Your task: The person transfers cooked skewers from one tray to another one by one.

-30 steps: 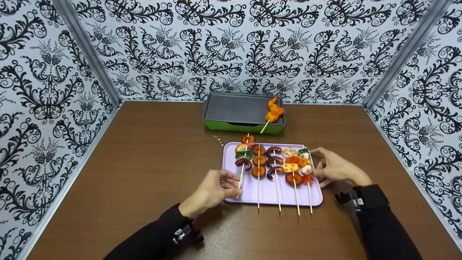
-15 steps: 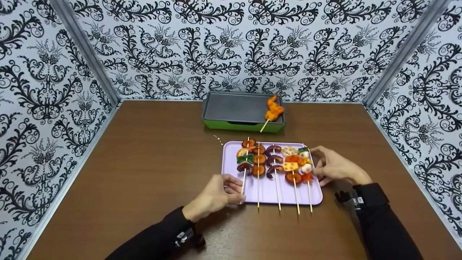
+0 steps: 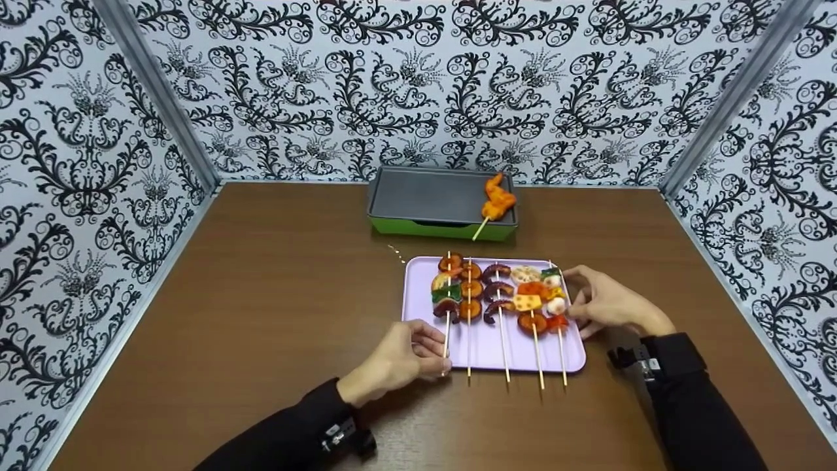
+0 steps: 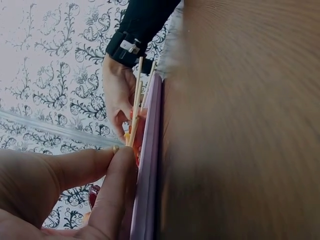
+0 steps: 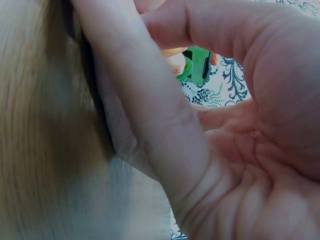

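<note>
Between thumb and fingertips, my left hand point(image 3: 395, 356) pinches the lower stick of a toy food skewer point(image 3: 447, 294) with a round brown slice, a yellow piece, a green piece and a purplish tentacle piece. This skewer lies over the left part of the lilac tray point(image 3: 487, 356), close beside a skewer of round orange-brown slices point(image 3: 470, 289). The stick's tip shows at the fingertips in the left wrist view. My right hand point(image 3: 608, 304) holds the tray's right edge, thumb at the rim; in the right wrist view its fingers point(image 5: 150, 95) reach along the tray's side near the tabletop.
Also on the tray lie a tentacle skewer point(image 3: 499, 291) and two mixed skewers, one with a cheese-like piece point(image 3: 527, 302), one with white balls point(image 3: 554, 305). Behind stands a green toy grill point(image 3: 428, 196) with an orange wing-shaped skewer point(image 3: 498, 201). Patterned walls surround the brown table point(image 3: 281, 275).
My left hand has moved right and toward me, bringing the pinched skewer in beside the round-slice one and lower over the tray. The right hand has stayed at the tray's edge.
</note>
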The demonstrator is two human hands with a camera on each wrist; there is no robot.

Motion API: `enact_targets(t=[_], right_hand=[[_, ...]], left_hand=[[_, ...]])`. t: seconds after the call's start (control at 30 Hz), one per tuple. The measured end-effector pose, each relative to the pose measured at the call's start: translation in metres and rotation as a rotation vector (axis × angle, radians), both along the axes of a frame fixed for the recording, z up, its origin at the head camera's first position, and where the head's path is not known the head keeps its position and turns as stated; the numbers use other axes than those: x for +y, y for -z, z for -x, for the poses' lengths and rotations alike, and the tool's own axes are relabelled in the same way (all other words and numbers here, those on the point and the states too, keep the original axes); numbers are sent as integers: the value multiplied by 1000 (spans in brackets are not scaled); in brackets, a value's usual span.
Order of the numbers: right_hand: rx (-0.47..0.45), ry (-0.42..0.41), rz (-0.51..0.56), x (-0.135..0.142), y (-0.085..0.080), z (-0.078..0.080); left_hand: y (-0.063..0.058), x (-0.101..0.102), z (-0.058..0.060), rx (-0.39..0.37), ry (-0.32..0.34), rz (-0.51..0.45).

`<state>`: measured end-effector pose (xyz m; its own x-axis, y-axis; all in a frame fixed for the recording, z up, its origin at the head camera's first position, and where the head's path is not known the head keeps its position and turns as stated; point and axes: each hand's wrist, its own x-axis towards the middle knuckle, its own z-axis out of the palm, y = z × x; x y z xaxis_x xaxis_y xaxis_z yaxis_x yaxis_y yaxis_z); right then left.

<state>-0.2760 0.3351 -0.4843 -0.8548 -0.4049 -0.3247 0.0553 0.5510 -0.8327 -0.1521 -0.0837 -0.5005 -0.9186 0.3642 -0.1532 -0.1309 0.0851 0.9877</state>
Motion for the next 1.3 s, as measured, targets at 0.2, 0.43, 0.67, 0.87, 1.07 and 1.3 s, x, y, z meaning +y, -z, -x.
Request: enact_targets(t=[0.2, 0.43, 0.67, 0.87, 1.07, 1.3], right_hand=[[7, 5, -17, 1, 0, 0], [11, 6, -33, 0, 0, 1], [27, -12, -41, 1, 2, 1], [25, 2, -43, 0, -2, 0], [16, 7, -59, -1, -3, 0], [2, 12, -63, 0, -1, 0]], left_hand=[[-2, 3, -1, 10, 6, -5], [-6, 3, -4, -36, 3, 2], [-9, 1, -3, -44, 5, 35], [-10, -2, 0, 45, 12, 78], [-9, -3, 4, 191, -3, 174], [-11, -4, 5, 392, -52, 312]])
